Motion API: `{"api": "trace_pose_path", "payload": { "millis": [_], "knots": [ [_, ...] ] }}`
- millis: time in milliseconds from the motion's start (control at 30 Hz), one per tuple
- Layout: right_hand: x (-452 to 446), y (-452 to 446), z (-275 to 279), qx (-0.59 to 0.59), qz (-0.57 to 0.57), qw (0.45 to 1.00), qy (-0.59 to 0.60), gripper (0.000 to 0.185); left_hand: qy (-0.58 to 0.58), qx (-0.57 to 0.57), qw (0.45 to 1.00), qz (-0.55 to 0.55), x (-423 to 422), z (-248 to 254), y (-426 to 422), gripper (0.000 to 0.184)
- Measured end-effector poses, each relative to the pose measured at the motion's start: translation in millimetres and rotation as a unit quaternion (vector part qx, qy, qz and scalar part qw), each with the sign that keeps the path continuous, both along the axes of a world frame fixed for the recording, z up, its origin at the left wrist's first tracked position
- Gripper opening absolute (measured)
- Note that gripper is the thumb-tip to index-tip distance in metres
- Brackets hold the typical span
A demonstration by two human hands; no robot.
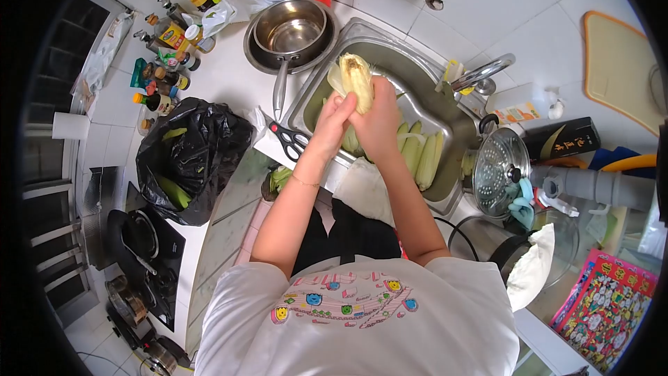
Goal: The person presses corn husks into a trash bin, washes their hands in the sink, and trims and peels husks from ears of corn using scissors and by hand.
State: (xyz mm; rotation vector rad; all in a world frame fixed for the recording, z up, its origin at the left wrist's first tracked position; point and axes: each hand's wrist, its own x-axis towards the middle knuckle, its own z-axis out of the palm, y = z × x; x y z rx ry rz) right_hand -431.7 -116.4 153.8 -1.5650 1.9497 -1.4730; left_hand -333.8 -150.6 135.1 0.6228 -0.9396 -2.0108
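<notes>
Both of my hands are closed around a pale yellow ear of corn [356,76], held up over the sink. My left hand [334,124] grips its lower left side, and my right hand [376,122] wraps the right side. Light husk leaves [336,79] stick out at the cob's left, and its upper end looks brownish. Below my hands, several green ears of corn in their husks [426,160] lie in the stainless steel sink [445,122]. My fingers cover the lower end of the held cob.
Left of my arms are red-and-black scissors [289,141] and a black plastic bag [209,167] with green husks in it. A saucepan [290,28] stands behind, its handle toward me. The faucet [487,71] and a glass lid [501,170] are at the right.
</notes>
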Motion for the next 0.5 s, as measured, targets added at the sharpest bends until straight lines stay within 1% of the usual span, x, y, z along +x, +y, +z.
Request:
{"api": "trace_pose_path", "payload": {
  "millis": [33,100,133,233,267,300,367,400,433,500],
  "knots": [
    [0.9,-0.8,-0.2,0.011,0.004,1.0,0.002,0.053,-0.016,0.005,1.0,-0.002,0.6,5.7,-1.4,0.051],
    [-1.9,1.3,2.9,0.007,0.047,0.999,0.016,0.055,-0.047,0.012,0.999,-0.006,1.7,16.6,-4.9,0.047],
    [-4.9,4.3,4.6,0.005,0.067,0.997,0.023,0.055,-0.036,0.031,0.999,-0.006,3.4,16.4,-6.4,0.045],
    [-16.4,12.4,15.8,0.043,0.159,0.986,-0.006,0.058,-0.011,0.065,0.998,-0.016,12.9,16.7,-16.0,0.041],
    [-18.1,13.7,22.1,0.053,0.17,0.981,-0.078,0.052,-0.011,0.064,0.998,-0.026,16.2,17.9,-16.1,0.041],
    [-23.5,11.7,29.0,0.053,0.175,0.982,-0.041,0.049,-0.01,0.062,0.997,-0.036,18.5,19.4,-15.5,0.042],
    [-39.6,1.9,46.9,0.046,0.182,0.981,0.037,0.043,-0.046,0.047,0.998,0.018,16.5,14.1,-15.3,0.043],
    [-45.2,-2.4,58.5,0.053,0.168,0.981,0.085,0.037,-0.048,0.054,0.997,0.0,19.3,14.0,-16.4,0.042],
    [-50.8,-8.3,72.1,0.048,0.179,0.975,0.122,0.036,-0.05,0.063,0.997,-0.017,22.5,17.2,-17.2,0.042],
    [-57.9,-18.2,97.4,0.043,0.201,0.96,0.192,0.035,-0.063,0.064,0.996,-0.013,22.9,23.1,-19.3,0.045]
  ]
}}
